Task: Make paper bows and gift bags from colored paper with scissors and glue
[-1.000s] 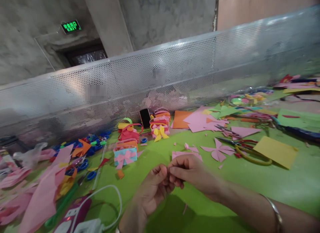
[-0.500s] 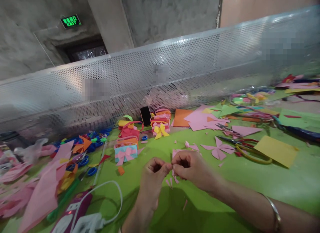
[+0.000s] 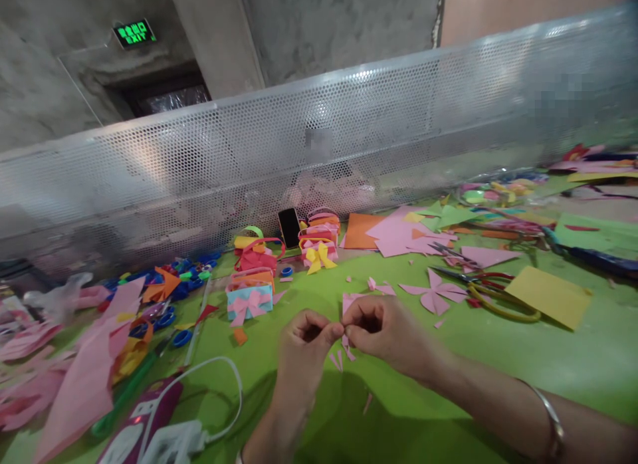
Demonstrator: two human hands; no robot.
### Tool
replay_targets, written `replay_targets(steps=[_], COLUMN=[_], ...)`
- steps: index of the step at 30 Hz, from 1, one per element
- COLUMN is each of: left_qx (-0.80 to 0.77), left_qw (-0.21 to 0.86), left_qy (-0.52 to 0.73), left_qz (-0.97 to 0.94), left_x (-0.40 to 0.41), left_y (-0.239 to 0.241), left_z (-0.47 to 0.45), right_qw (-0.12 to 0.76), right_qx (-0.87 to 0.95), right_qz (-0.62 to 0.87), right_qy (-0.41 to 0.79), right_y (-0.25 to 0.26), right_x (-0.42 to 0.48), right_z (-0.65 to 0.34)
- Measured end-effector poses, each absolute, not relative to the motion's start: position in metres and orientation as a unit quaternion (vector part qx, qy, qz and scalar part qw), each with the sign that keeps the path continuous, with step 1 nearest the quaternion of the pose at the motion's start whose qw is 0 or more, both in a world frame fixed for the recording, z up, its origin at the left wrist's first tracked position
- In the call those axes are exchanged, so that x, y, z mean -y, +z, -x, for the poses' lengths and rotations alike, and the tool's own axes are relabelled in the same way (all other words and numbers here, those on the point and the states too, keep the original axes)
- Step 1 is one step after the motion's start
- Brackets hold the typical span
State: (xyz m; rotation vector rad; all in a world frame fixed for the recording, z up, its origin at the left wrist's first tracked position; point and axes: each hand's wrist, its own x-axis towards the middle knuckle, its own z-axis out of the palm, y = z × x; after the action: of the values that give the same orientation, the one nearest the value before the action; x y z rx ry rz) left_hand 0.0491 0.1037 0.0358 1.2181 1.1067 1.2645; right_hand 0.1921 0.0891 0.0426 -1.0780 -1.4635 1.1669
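Close together over the green table (image 3: 399, 411), my left hand (image 3: 306, 348) and my right hand (image 3: 386, 328) are both pinched, thumb and finger tips meeting. What lies between the fingertips is too small to make out. Just behind and below my right hand shows a pink paper piece (image 3: 349, 303), and small pink slivers (image 3: 336, 361) lie under the hands. A pink paper bow shape (image 3: 434, 292) rests flat to the right. To the left stands a small blue paper bag (image 3: 250, 300) with a pink bow on its front.
More paper bags, one with a yellow bow (image 3: 318, 256), stand by a phone (image 3: 289, 227). Scissors (image 3: 503, 304) and a yellow sheet (image 3: 551, 296) lie at right. A purple power strip (image 3: 159, 404) with a white cable sits front left. A perforated metal panel (image 3: 259, 138) runs behind.
Both hands stay pinched together in nearly the same place. The whole view has shifted very slightly; nothing on the table has visibly moved.
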Motion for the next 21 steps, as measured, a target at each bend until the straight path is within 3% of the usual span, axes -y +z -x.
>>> replay_targets(steps=[10, 21], left_qx=[-0.446, -0.370], left_qw=[0.455, 0.661], left_qy=[0.543, 0.497], left_qz=[-0.547, -0.423], left_x=[-0.1010, -0.1031], left_y=[0.0346, 0.0280], left_z=[-0.0452, -0.0470], right_qw=[0.482, 0.493], right_qx=[0.582, 0.550], right_qz=[0.432, 0.414], right_qy=[0.492, 0.532], right_y=[0.0420, 0.0444], right_x=[-0.0863, -0.0861], right_z=[-0.1923, -0.1887])
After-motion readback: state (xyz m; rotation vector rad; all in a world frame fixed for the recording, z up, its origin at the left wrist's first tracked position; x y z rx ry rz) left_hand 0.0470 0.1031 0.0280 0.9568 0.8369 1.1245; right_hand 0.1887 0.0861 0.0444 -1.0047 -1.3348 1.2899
